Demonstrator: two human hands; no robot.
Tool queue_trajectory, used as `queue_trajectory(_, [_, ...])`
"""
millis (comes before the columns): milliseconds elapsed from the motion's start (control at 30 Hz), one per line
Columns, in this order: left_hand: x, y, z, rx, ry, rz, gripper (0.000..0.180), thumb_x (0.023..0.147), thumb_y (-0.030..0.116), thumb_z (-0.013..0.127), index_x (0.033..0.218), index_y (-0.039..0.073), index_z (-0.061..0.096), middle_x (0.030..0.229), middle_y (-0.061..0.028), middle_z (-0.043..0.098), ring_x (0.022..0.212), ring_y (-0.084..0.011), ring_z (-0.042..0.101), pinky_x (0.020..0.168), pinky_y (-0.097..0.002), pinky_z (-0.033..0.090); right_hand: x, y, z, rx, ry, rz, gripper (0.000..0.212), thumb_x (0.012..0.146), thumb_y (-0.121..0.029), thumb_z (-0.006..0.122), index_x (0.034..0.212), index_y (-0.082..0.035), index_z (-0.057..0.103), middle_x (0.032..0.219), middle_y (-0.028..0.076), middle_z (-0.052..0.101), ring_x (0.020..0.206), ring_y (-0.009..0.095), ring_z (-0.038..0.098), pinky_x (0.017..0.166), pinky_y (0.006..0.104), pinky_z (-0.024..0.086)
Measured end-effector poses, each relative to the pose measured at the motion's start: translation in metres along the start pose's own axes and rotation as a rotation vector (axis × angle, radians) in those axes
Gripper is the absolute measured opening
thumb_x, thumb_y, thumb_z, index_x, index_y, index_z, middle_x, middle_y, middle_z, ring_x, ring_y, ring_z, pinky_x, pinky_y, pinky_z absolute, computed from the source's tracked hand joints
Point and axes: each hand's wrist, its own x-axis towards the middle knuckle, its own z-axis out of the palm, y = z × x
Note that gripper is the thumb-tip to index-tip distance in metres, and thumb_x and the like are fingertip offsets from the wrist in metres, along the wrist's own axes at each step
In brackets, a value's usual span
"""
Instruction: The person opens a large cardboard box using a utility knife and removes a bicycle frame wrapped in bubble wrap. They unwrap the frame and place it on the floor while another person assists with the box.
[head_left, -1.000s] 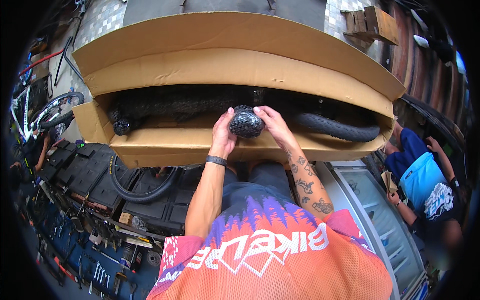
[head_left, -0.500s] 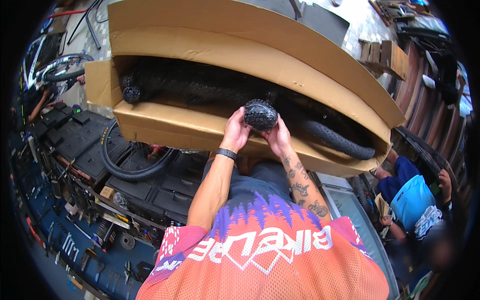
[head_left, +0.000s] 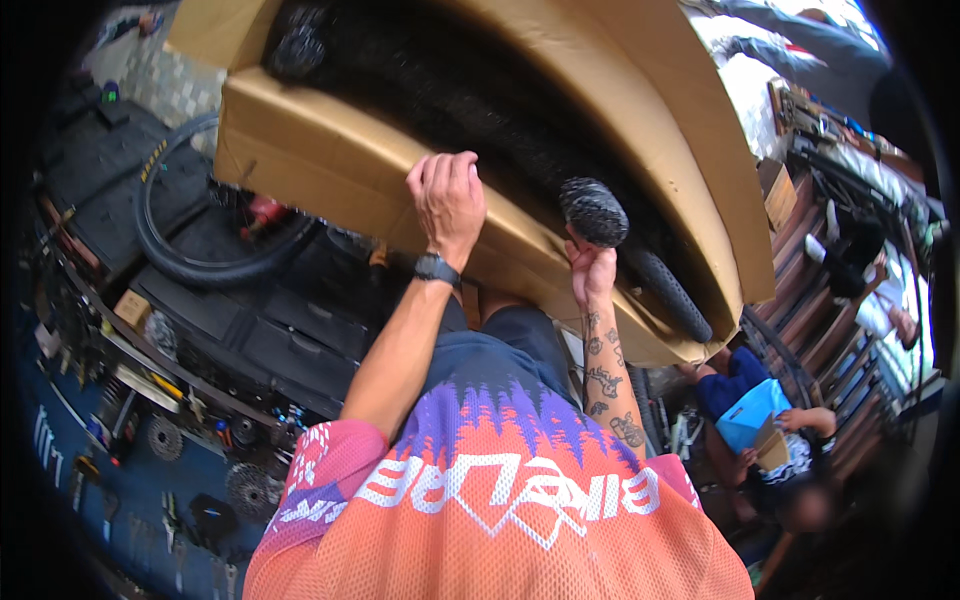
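Observation:
A long open cardboard box (head_left: 300, 145) lies slanted in front of me, with dark, plastic-covered contents inside. My left hand (head_left: 448, 205) is closed over the box's near edge, fingertips curling toward the inside. My right hand (head_left: 592, 268) holds a rounded black bundle in shiny clear wrap (head_left: 596, 212) from its near, lower side; some fingers are hidden behind it. Beyond that hand, a black knobbly tyre (head_left: 670, 293) lies along the box's right end. Another wrapped black lump (head_left: 297, 45) shows at the box's far left.
A bicycle wheel (head_left: 150, 225) leans left of the box, over black cases (head_left: 275, 315). Tools and cogs lie on a blue surface (head_left: 140, 510) at lower left. A person with a light blue bag (head_left: 752, 412) sits at right, near stacked wooden planks (head_left: 815, 300).
My left hand has left the wrapped bundle and moved left onto the box edge. The bundle is now in my right hand alone, farther right. The view has shifted and turned.

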Motion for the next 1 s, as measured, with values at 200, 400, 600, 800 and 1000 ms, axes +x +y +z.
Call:
queue_trajectory(200, [-0.005,-0.024,0.013,-0.097,0.078,0.112,0.021,0.087,0.013,0.067,0.106,0.016,0.075,0.089,-0.0004,0.071,0.096,-0.0219,0.067,0.11,-0.0439,0.039,-0.016,-0.006,0.023,0.182,-0.065,0.163,0.017,0.11,-0.022,0.045,0.104,-0.013,0.059,0.092,0.001,0.055,0.073,0.014,0.049,0.064,0.0307,0.043])
queue_trajectory(400, [-0.01,-0.032,0.014,-0.135,0.12,0.13,0.021,0.086,0.013,0.067,0.106,0.015,0.074,0.089,-0.0015,0.07,0.094,-0.0228,0.067,0.108,-0.0429,0.043,-0.005,-0.008,-0.008,0.066,-0.154,0.202,0.019,0.109,-0.021,0.046,0.107,-0.011,0.062,0.097,0.004,0.063,0.074,0.015,0.052,0.065,0.0313,0.044])
queue_trajectory(600, [-0.028,0.055,0.018,-0.524,0.053,-0.167,0.021,0.092,0.007,0.06,0.112,0.006,0.067,0.092,-0.016,0.066,0.09,-0.0384,0.064,0.088,-0.0488,0.052,0.011,-0.073,-0.039,-0.282,-0.1,0.267,0.04,0.11,-0.031,0.052,0.142,-0.01,0.063,0.135,0.014,0.072,0.135,0.035,0.061,0.119,0.0539,0.046])
queue_trajectory(800, [-0.062,0.115,0.079,-0.903,-0.344,-1.045,0.042,0.108,0.035,0.059,0.119,-0.005,0.069,0.117,-0.0296,0.074,0.113,-0.044,0.072,0.098,-0.0511,0.056,0.034,-0.126,0.024,-0.509,-0.407,0.22,0.058,0.115,-0.052,0.048,0.147,-0.006,0.061,0.144,0.01,0.069,0.131,0.023,0.065,0.115,0.0446,0.049])
queue_trajectory(1000, [-0.071,0.024,-0.019,-1.295,0.302,-0.815,0.011,0.101,0.011,0.066,0.102,0.0,0.07,0.087,-0.0082,0.07,0.073,-0.0141,0.068,0.067,-0.0371,0.058,0.025,-0.14,0.088,-1.35,-0.461,-0.183,0.05,0.111,-0.038,0.063,0.143,0.001,0.067,0.134,0.013,0.071,0.126,0.02,0.065,0.114,0.0357,0.047])
